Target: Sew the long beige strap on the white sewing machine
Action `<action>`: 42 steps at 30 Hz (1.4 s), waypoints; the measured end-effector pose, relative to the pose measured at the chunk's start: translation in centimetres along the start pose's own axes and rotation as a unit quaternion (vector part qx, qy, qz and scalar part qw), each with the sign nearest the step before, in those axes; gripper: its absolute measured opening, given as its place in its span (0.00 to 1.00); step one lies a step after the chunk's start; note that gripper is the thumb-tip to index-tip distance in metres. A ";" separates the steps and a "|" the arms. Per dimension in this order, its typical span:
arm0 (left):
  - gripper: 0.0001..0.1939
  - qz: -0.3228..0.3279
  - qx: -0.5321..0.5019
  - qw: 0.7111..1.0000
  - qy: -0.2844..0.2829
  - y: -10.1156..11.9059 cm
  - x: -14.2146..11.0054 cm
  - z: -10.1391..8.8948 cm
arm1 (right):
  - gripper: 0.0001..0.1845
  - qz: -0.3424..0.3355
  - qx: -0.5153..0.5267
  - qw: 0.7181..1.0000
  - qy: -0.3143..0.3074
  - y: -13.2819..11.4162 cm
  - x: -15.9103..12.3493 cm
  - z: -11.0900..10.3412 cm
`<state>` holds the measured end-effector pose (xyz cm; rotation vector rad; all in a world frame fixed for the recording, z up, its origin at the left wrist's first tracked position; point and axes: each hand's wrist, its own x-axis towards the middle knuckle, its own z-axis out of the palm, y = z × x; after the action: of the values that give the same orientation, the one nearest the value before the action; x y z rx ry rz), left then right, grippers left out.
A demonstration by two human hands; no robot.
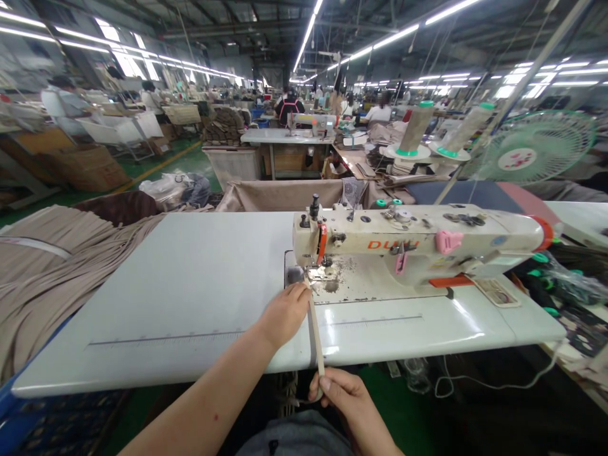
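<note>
A narrow beige fabric strip (316, 335) runs from beneath the needle area of a white sewing machine (408, 244) down past the table's front edge. Close to the presser foot, my left hand (287, 310) is closed, its fingertips pinching the strip on the machine bed. Just off the front edge, my right hand (339, 392) grips the strip's lower part between thumb and fingers. Between the two hands the strip looks stretched fairly straight. The needle and the strip's far end are too small to make out.
The white sewing table (190, 285) carries a printed ruler line. Long beige fabric strips (95, 253) are heaped at its left. A green fan (532, 149) and thread cones (415, 130) stand behind the machine. A small tray (496, 292) lies at right. People work farther back.
</note>
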<state>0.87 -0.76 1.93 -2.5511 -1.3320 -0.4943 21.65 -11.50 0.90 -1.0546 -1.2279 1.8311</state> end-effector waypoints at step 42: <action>0.06 -0.094 -0.092 0.991 -0.016 -0.1 0.9 -1.7 | 0.14 0.036 0.013 0.992 -0.122 -3.1 -5.7 0.4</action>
<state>0.92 -0.61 3.87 -2.5999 -1.6173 -0.6405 24.10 -15.55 5.31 -0.8887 -1.3172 2.0739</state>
